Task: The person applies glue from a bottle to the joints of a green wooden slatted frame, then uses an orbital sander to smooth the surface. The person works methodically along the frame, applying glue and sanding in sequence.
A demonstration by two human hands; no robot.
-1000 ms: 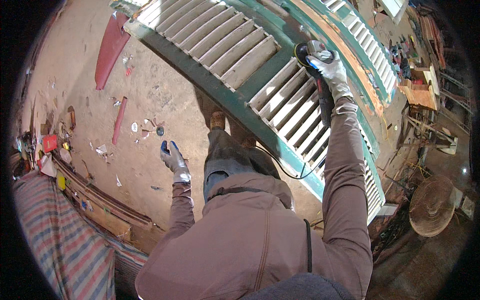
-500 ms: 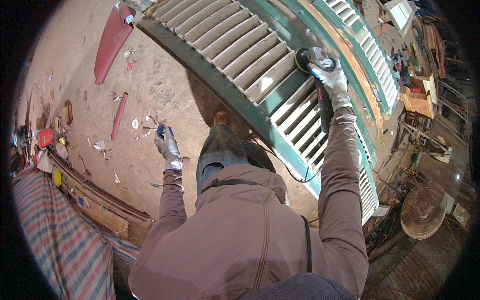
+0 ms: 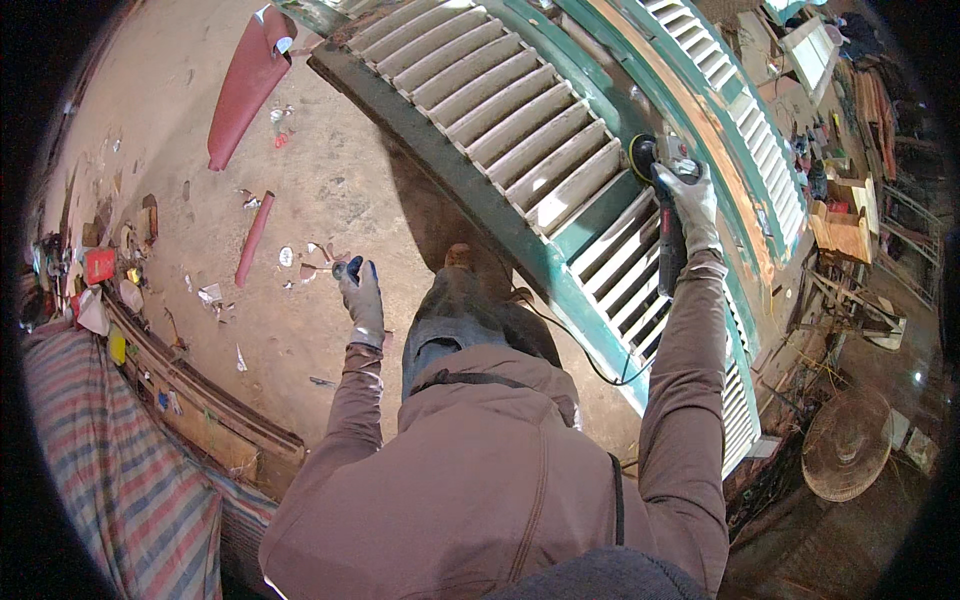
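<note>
My right hand (image 3: 690, 200), in a grey glove, grips a power sander (image 3: 660, 190) whose round disc rests on the green frame of a louvred wooden shutter (image 3: 520, 150) lying on the ground. A black cord (image 3: 580, 355) runs from the sander back toward my legs. My left hand (image 3: 360, 295), gloved in grey and blue, hangs out to the side over the dirt floor with fingers curled and nothing visible in it. My brown jacket fills the lower middle of the view.
A second green shutter (image 3: 740, 120) lies beyond the first. Red strips (image 3: 245, 85) and paper scraps litter the concrete floor. A striped cloth (image 3: 110, 470) lies at lower left beside a wooden ledge (image 3: 200, 400). Wooden boxes (image 3: 845, 225) and a woven basket (image 3: 845, 445) stand at right.
My right hand has slid the sander down along the shutter frame. My left hand stays out to the side, and my head has shifted slightly.
</note>
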